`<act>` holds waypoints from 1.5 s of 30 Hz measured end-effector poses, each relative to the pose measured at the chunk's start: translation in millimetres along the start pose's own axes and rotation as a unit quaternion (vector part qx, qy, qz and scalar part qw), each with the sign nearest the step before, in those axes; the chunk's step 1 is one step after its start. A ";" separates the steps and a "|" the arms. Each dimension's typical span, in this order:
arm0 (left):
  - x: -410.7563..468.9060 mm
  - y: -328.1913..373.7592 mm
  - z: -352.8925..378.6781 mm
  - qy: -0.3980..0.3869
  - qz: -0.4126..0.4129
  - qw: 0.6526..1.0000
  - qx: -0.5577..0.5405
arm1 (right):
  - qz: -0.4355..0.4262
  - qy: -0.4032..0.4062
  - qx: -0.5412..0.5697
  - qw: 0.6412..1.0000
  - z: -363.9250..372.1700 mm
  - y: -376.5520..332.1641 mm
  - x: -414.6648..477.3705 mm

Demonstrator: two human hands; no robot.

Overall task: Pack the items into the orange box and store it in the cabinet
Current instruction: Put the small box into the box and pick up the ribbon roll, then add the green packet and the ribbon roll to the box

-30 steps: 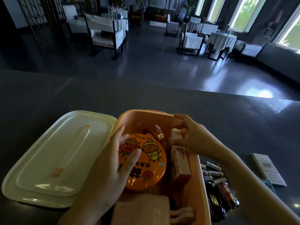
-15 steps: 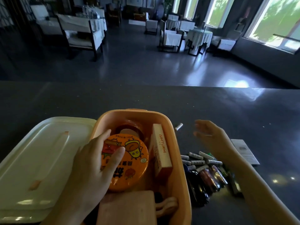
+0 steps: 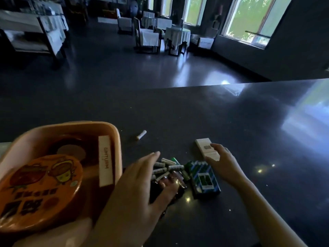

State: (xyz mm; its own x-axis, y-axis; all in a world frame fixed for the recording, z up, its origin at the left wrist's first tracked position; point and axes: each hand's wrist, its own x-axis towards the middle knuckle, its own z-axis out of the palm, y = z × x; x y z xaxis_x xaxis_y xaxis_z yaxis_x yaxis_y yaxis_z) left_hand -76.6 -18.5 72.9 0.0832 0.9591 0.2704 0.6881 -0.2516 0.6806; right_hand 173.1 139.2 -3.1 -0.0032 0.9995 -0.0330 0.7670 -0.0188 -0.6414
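Your left hand (image 3: 140, 191) lies with its grip spread flat over the loose batteries (image 3: 167, 166), just right of the orange box (image 3: 114, 132). The box sits at the lower left of the frame on the counter (image 3: 231, 122), with a round tin (image 3: 41, 186) inside. The grip of your right hand (image 3: 225, 164) curls over the near end of the white carton (image 3: 203, 146), beside a blue-green pack (image 3: 204, 179).

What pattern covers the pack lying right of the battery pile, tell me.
Blue and green diagonal stripes on the pack, clearest in the head view.
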 end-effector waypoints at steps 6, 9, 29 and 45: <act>41.8 12.2 103.8 -0.056 -0.065 0.996 -0.022 | 0.029 -0.073 0.021 0.997 -11.6 34.9 37.3; 59.2 4.0 145.1 -0.135 -0.071 0.987 0.054 | 0.010 -0.081 -0.023 0.996 -7.5 39.1 55.0; 104.3 18.3 121.1 -0.024 -0.093 0.990 0.101 | -0.075 -0.123 0.212 0.967 -36.5 31.4 97.3; -31.1 -29.0 -100.2 0.242 -0.163 0.955 0.054 | -0.296 -0.228 0.250 0.893 30.6 -186.9 5.6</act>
State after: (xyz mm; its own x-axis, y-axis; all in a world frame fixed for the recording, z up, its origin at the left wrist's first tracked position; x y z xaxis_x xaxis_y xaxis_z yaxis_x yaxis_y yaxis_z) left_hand -171.4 -54.0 112.9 -0.4732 0.8056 0.3567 0.6930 0.0904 0.7153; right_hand 10.1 147.4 93.0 -0.6615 0.7255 0.1900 0.1626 0.3860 -0.9081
